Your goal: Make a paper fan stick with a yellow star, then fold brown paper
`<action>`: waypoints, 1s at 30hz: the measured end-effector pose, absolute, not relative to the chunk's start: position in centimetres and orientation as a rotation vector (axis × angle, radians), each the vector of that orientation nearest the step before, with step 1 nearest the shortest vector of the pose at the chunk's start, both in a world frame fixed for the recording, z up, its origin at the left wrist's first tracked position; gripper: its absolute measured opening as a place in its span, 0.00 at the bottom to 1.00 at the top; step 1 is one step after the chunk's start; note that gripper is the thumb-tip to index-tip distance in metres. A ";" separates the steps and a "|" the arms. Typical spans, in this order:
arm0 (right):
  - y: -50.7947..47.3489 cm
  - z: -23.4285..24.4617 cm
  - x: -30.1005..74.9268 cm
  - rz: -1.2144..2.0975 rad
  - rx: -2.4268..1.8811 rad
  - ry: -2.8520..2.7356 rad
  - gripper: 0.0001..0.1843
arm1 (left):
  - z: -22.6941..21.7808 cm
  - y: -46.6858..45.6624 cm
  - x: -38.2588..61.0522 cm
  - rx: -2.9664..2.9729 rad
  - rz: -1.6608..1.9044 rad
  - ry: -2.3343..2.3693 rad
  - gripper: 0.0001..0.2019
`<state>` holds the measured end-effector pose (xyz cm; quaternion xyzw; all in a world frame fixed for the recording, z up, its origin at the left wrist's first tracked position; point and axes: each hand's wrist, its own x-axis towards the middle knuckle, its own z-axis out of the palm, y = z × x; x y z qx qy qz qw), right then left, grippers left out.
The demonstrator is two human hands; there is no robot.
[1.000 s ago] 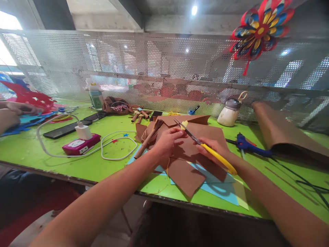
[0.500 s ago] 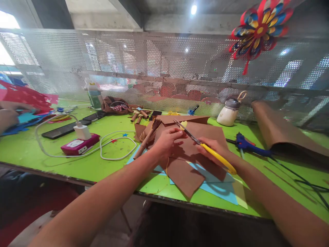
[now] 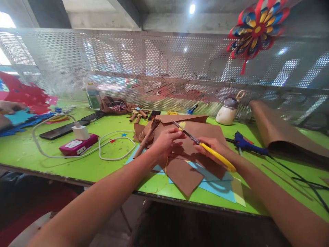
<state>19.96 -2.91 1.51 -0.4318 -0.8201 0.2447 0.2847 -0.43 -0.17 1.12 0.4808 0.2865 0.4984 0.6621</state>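
Brown paper (image 3: 189, 176) lies across the green table (image 3: 64, 168) before you.
Your left hand (image 3: 168, 141) pinches at the fingertips; your right hand (image 3: 212, 144) grips yellow-handled scissors (image 3: 218, 157). Far right stands a lidded cream jar (image 3: 225, 116), contents hidden; far left, a greenish bottle (image 3: 93, 98), contents unclear. Your left fingertips hold the yellow paper piece (image 3: 182, 125) beside the blades.

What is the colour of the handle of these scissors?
Yellow: the scissors' handle shows in the head view.

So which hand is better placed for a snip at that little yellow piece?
The right hand, I'd say: it holds the yellow-handled scissors, their blades right by the small yellow piece. The left hand pinches that piece, so it seems better suited to steadying it.
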 end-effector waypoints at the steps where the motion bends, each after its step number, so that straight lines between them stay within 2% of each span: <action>1: -2.9 1.5 20.0 0.657 -1.154 -2.191 0.20 | 1.1 -0.2 -0.4 1.082 1.125 0.647 0.08; 12: -2.9 1.2 19.4 0.507 -1.221 -2.131 0.21 | 1.3 -0.4 -0.4 1.057 1.109 0.680 0.10; 18: -0.8 -0.2 20.7 0.208 -1.485 -2.076 0.24 | 1.0 -0.5 -0.4 1.131 1.115 0.701 0.13; 24: 0.6 -1.2 22.3 -0.141 -1.667 -2.145 0.20 | 0.9 -0.2 -0.2 1.197 1.118 0.648 0.14; 30: 0.9 -0.9 22.9 -0.225 -1.688 -2.212 0.16 | 1.1 -0.5 0.0 1.227 1.083 0.638 0.12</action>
